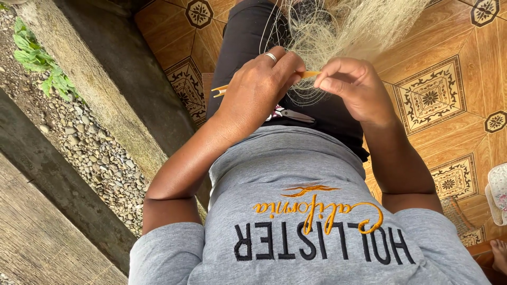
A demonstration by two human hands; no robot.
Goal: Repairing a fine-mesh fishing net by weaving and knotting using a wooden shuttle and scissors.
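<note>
1. Two hands are seen over the lap: the left hand and the right hand.
2. One slim yellow netting needle is clamped in the closed left hand; its forked end sticks out to the left, its tip shows between the hands.
3. The right hand's fingers are pinched together on fine strands of the pale fishing net, which hangs from the top edge and is cut off there.
4. One silver ring is worn on the left hand.
5. One pair of small scissors lies on the lap, partly hidden behind the left wrist.
6. Orange and black lettering is seen across the grey shirt.
7. A bare foot is cut off at the right edge, on the patterned tiled floor.
</note>
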